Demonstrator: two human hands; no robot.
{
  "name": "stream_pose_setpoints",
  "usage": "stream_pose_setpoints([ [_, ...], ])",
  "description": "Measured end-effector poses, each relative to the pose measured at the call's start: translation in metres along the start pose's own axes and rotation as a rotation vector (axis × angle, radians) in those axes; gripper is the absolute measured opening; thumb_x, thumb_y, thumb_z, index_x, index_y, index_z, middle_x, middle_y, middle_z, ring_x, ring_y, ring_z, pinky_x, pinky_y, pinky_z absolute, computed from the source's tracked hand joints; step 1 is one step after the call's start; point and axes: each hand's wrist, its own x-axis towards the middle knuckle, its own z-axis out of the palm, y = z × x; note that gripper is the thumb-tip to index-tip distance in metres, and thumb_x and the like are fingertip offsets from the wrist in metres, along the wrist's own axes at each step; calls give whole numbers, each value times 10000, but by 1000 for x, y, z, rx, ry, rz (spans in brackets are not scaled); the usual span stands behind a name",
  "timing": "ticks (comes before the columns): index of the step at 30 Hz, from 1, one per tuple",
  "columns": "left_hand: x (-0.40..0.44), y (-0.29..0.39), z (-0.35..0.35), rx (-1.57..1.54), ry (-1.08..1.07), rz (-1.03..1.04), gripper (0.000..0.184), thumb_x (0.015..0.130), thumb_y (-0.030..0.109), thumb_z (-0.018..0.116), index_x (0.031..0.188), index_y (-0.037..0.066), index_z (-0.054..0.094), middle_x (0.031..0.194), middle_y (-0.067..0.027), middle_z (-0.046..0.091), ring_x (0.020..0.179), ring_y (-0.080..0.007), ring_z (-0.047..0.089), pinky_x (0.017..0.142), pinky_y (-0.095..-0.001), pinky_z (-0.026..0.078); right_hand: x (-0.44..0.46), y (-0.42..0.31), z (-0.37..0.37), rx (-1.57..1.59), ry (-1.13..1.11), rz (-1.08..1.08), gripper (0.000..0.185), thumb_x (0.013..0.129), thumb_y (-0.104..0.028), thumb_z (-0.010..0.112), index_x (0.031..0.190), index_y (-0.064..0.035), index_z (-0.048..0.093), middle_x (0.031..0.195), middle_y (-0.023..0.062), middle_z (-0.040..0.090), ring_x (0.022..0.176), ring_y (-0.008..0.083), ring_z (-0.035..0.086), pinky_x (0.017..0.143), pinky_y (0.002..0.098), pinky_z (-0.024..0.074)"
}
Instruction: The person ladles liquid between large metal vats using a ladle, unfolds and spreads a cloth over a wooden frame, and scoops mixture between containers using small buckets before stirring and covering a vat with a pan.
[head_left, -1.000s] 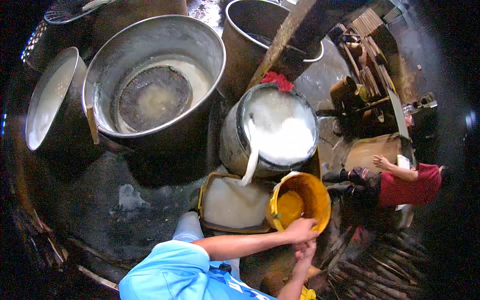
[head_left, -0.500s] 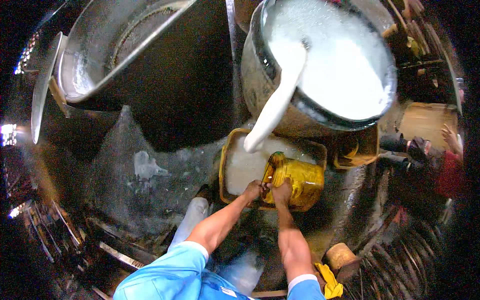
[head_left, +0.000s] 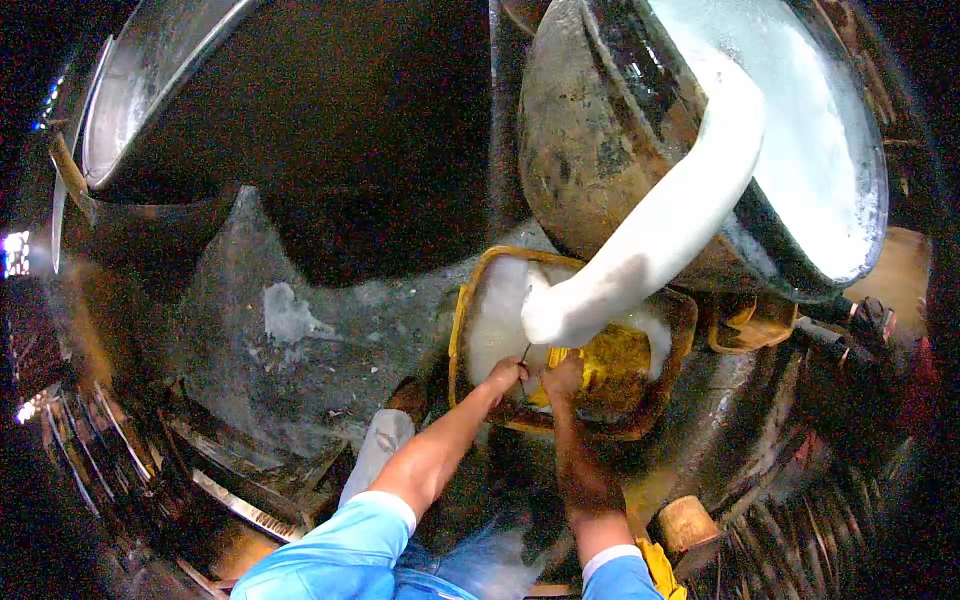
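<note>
Low in the yellow-rimmed tub (head_left: 458, 345), a yellow bucket (head_left: 622, 362) lies tilted on its side in the cloudy pale liquid. My right hand (head_left: 562, 376) is closed on the near end of the bucket. Just left of it, my left hand (head_left: 507, 375) grips a thin dark piece that looks like the bucket's handle. A thick, smooth white band (head_left: 650, 250) arcs from the large drum (head_left: 590, 150) down into the tub, passing in front of part of the bucket. Whether it is a cloth sleeve or pouring liquid I cannot tell.
White frothy liquid fills the drum. A large metal pan (head_left: 130, 120) stands at upper left. Beside the tub is a smaller yellowish container (head_left: 755, 328). A wooden stump (head_left: 688, 522) and yellow cloth (head_left: 660, 572) lie at lower right, with stacked sticks beyond.
The view has shifted, so the drum sits further right. The white band looks wider and now covers part of the bucket. The bucket appears lower in the tub, both hands still on it.
</note>
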Motion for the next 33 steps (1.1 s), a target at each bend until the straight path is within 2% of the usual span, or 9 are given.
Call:
stream_pose_setpoints([
  [8,-20,7,21,1,71,118,200,713,98,524,894,20,563,724,-104,576,716,-230,560,670,-339,441,2,89,14,745,-117,-73,587,572,-103,762,1062,-14,451,943,130,563,863,296,576,678,389,499],
  [15,-112,44,111,160,137,220,336,691,204,546,960,5,575,887,-238,627,829,-389,606,766,-429,471,-106,132,-117,1405,-252,540,360,752,-81,572,1080,-88,424,939,88,498,787,251,549,679,439,541],
  [19,-214,172,148,657,89,349,386,689,242,527,979,5,617,963,-258,617,897,-405,598,784,-447,466,-118,209,-130,1663,-363,439,261,771,-95,557,1017,-85,470,978,83,513,855,250,554,674,479,532],
  [20,-226,193,160,462,122,151,402,687,293,524,931,-3,644,962,-255,621,900,-402,599,785,-457,464,-132,199,-165,1671,-354,397,240,770,-75,552,1002,-89,493,1003,91,524,933,263,535,651,505,516],
  [23,-286,270,175,620,-6,192,502,732,403,490,895,-42,656,937,-262,629,888,-394,610,790,-460,464,-179,176,-253,1750,-180,673,265,773,-77,552,1033,-91,503,1038,86,535,955,252,538,661,501,511],
  [25,-345,326,165,720,23,392,503,770,448,450,829,-3,665,844,-244,636,787,-394,618,729,-477,472,-211,136,-331,1733,-146,557,324,784,-99,560,1097,-83,476,1079,91,528,1024,283,522,767,568,496],
  [27,-396,384,175,712,69,543,546,810,492,422,762,5,662,781,-236,636,701,-398,617,674,-483,480,-238,97,-420,1825,-13,538,370,768,-158,594,1114,-115,472,943,72,575,825,233,573,639,439,525],
  [29,-445,444,168,669,84,659,535,816,460,424,713,-17,642,723,-246,617,661,-391,609,639,-482,474,-244,89,-473,1868,-52,392,367,819,-213,547,1150,-63,494,1151,131,539,1044,306,542,790,551,511],
  [33,-465,521,136,530,-70,952,501,806,403,440,630,-41,593,589,-258,550,596,-384,589,560,-494,444,-251,22,-570,1906,173,134,422,833,-255,526,1171,-4,493,1127,152,586,977,298,607,760,492,550],
])
